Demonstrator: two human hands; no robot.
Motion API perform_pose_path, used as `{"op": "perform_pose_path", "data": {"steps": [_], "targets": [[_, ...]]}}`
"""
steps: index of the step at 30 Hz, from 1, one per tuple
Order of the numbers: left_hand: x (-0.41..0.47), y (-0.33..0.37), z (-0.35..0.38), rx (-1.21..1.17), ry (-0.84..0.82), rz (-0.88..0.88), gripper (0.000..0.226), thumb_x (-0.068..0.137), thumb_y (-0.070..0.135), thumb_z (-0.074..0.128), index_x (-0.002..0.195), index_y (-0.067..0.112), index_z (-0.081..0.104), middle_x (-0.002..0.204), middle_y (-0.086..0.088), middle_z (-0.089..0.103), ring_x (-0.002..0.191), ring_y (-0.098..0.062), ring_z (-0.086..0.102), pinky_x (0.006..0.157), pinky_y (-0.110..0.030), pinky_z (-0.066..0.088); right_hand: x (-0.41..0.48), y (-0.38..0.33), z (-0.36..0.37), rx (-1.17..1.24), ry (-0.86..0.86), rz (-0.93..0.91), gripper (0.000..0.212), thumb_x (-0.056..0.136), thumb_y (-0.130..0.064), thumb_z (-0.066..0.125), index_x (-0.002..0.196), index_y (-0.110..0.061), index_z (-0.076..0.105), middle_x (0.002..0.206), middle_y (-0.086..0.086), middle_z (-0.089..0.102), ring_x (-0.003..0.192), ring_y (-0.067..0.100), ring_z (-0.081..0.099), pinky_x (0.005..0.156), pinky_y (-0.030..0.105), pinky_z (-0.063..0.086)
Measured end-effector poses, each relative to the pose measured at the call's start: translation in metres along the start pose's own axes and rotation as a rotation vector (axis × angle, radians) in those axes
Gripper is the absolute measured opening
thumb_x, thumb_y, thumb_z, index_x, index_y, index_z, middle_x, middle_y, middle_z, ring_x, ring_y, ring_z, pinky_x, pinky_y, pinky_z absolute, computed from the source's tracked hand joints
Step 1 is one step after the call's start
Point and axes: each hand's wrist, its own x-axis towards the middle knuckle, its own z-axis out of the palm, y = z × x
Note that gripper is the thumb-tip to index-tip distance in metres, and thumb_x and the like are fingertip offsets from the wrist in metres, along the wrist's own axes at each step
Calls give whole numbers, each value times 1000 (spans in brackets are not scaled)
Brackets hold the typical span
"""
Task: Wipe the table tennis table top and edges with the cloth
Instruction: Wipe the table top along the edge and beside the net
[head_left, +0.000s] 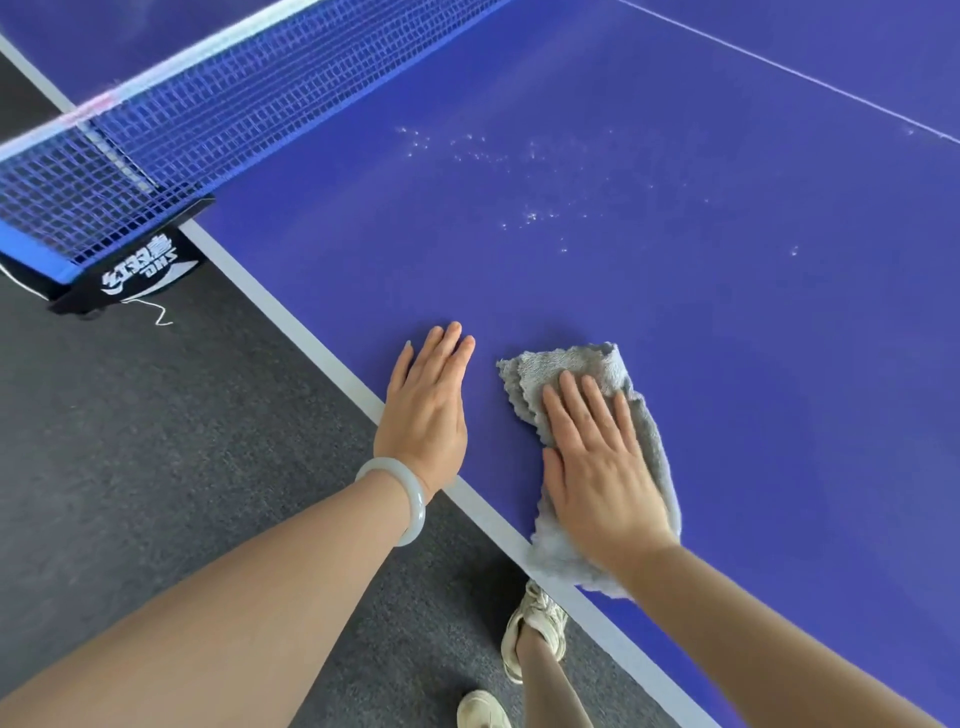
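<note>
Loosely folded grey cloth (574, 366), right hand (597, 467) flat atop, left hand (428, 405) flat, empty

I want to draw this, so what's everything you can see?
table tennis table: one, blue, white edge stripe, right side
net: one, blue with white top band, top left
net clamp: one, black with white logo, at the table's edge, left
specks: many, white, on the table beyond the cloth
cloth: one, grey, on the table at its near edge
floor: dark grey, left and bottom
bracelet: one, pale, on the left wrist
shoes: two, off-white, on the floor below
left grip: one, flat on the table beside the cloth
right grip: one, flat on the cloth
</note>
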Motion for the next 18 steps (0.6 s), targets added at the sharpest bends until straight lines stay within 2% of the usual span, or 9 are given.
{"op": "perform_pose_path", "data": {"steps": [2, 3, 5, 7, 9, 10, 12, 15, 18], "targets": [[0, 0, 1, 9, -9, -6, 60, 95, -3, 42, 152, 13, 30, 162, -1, 23, 151, -17, 15, 123, -43, 14, -14, 46, -11, -27, 18, -82, 54, 102, -32, 30, 153, -16, 34, 161, 1, 28, 150, 19, 22, 124, 41, 13], [0, -1, 2, 13, -8, -15, 62, 94, -4, 42, 152, 14, 30, 162, 0, 22, 151, -16, 14, 123, -42, 13, -19, 75, -16, -44, 49, -29, 54, 102, -34, 30, 152, -17, 37, 160, 1, 32, 149, 19, 25, 124, 40, 14], [0, -1, 3, 12, -14, -33, 65, 93, -5, 43, 153, 16, 28, 163, 1, 20, 151, -15, 12, 124, -40, 11, -19, 130, -30, -22, 113, 244, 57, 100, -36, 26, 152, -18, 37, 160, 2, 31, 150, 20, 23, 124, 41, 12], [0, 0, 3, 19, -17, -37, 67, 93, -6, 43, 153, 17, 27, 163, 2, 19, 151, -14, 11, 124, -40, 10, -7, 154, -38, 30, 169, 546, 59, 98, -35, 24, 153, -17, 32, 162, 4, 27, 151, 23, 18, 124, 43, 8], [0, 0, 2, 16, -15, -30, 65, 94, -5, 43, 153, 16, 28, 163, 1, 20, 151, -15, 12, 124, -40, 11, 14, 136, -34, 41, 221, 704, 58, 97, -25, 31, 153, -10, 30, 162, 10, 25, 151, 29, 17, 123, 48, 7], [0, 0, 2, 13, -11, -28, 64, 94, -5, 42, 153, 15, 29, 162, 1, 21, 151, -15, 13, 123, -41, 11, 24, 117, -30, 43, 230, 723, 58, 96, -19, 37, 152, -7, 30, 162, 12, 25, 150, 32, 17, 122, 50, 6], [0, 2, -1, 11, -7, -25, 63, 93, -7, 42, 151, 13, 32, 161, -1, 24, 151, -17, 16, 123, -42, 13, 33, 68, -17, 34, 204, 591, 63, 92, -13, 46, 153, -6, 29, 162, 11, 23, 151, 30, 16, 123, 48, 3], [1, 4, -4, 19, -26, -23, 64, 92, -10, 42, 151, 11, 33, 161, -3, 26, 150, -18, 18, 123, -42, 12, 27, 7, 1, 32, 88, 237, 65, 93, -16, 45, 156, -10, 26, 164, 6, 18, 153, 24, 9, 125, 43, 0], [3, 8, -6, 42, -44, -33, 65, 88, -12, 45, 149, 9, 37, 159, -5, 29, 149, -22, 21, 122, -44, 15, 14, 25, -2, 70, 15, -54, 54, 103, -24, 38, 156, -16, 29, 164, -1, 20, 153, 17, 11, 125, 38, 3]]}}
